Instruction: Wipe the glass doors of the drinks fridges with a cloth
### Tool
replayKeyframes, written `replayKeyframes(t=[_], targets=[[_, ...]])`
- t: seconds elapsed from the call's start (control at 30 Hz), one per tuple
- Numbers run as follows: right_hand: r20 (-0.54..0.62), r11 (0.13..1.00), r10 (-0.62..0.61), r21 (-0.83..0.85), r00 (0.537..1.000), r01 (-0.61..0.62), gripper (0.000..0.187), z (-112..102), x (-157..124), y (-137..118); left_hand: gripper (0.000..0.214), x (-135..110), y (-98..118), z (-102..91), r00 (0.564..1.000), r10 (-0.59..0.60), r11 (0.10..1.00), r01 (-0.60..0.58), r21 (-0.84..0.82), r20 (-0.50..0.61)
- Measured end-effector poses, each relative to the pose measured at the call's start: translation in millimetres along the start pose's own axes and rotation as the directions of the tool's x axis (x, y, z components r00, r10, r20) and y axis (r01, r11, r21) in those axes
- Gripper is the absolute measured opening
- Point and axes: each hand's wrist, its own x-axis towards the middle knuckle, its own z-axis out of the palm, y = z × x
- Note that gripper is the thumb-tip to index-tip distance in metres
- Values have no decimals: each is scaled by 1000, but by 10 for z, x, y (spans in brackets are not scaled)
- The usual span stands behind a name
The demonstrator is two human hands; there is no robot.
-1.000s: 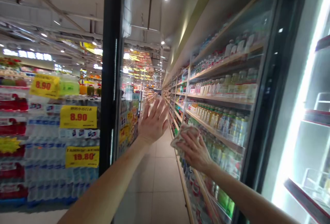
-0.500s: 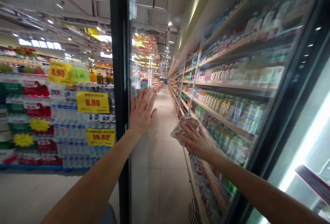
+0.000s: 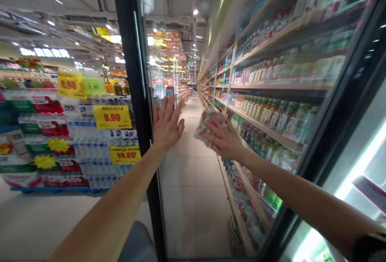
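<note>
In front of me stands a glass door [image 3: 183, 197] with a black frame [image 3: 132, 53]. My left hand [image 3: 167, 127] lies flat near the frame's left side, fingers spread, with nothing in it; it seems to rest against the glass. Under my right hand [image 3: 224, 139] is a light, patterned cloth [image 3: 208, 127], held against the pane near its middle. The fingers of that hand lie over the cloth, pressing it. Bottles and shelves show in the glass behind both hands.
Rows of bottles [image 3: 280, 119] stand on shelves at the right. A bright light strip [image 3: 362, 169] runs inside the cooler at the lower right. To the left are stacked drink packs [image 3: 90, 141] with yellow price signs [image 3: 113, 117]. Pale floor tiles [image 3: 72, 217] lie below.
My right hand has moved the cloth up and slightly left over the glass. My left hand stays nearly in place. The view has tilted a little, and the door frame leans more.
</note>
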Motion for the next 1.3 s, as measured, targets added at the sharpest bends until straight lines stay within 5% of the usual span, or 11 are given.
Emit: replayKeyframes(t=[0.13, 0.23, 0.33, 0.4, 0.47, 0.53, 0.63, 0.73, 0.9, 1.1, 1.3], targets=[[-154, 945, 307, -64, 939, -319, 45, -88, 171, 197, 53, 1, 8, 1, 1000, -3, 1000, 3, 9, 1], [-47, 995, 85, -41, 995, -87, 42, -113, 11, 66, 53, -5, 17, -1, 1000, 3, 1000, -3, 18, -9], [61, 992, -126, 15, 990, 125, 41, -109, -94, 28, 55, -13, 23, 2, 999, 24, 999, -23, 40, -39], [-11, 999, 21, -27, 1000, -22, 43, -127, 6, 146, 55, -17, 23, 7, 997, 40, 997, -35, 69, -69], [-149, 963, 252, -58, 956, -262, 45, -157, 147, 264, 55, -20, 21, 9, 995, 49, 995, -40, 94, -87], [-164, 948, 300, -54, 940, -312, 46, -165, 177, 263, 55, -23, 21, 7, 995, 48, 995, -40, 91, -93], [45, 999, -45, 20, 998, 44, 43, -111, -64, 56, 55, -27, 27, -7, 995, 35, 997, -29, 65, -92], [99, 947, -313, 110, 944, 303, 32, -68, -325, -55, 55, -29, 36, -21, 996, 35, 997, -29, 74, -79], [0, 992, 119, -39, 993, -119, 39, -147, -456, 13, 55, -31, 36, -20, 996, 33, 995, -25, 94, -80], [90, 999, 10, 36, 996, -13, 34, -123, -1115, -302, 52, -30, 27, -15, 994, 62, 989, -49, 140, -88], [-66, 903, 401, -136, 914, -407, 42, -157, -982, -88, 53, -17, 38, 8, 996, 38, 992, -27, 126, -83]])
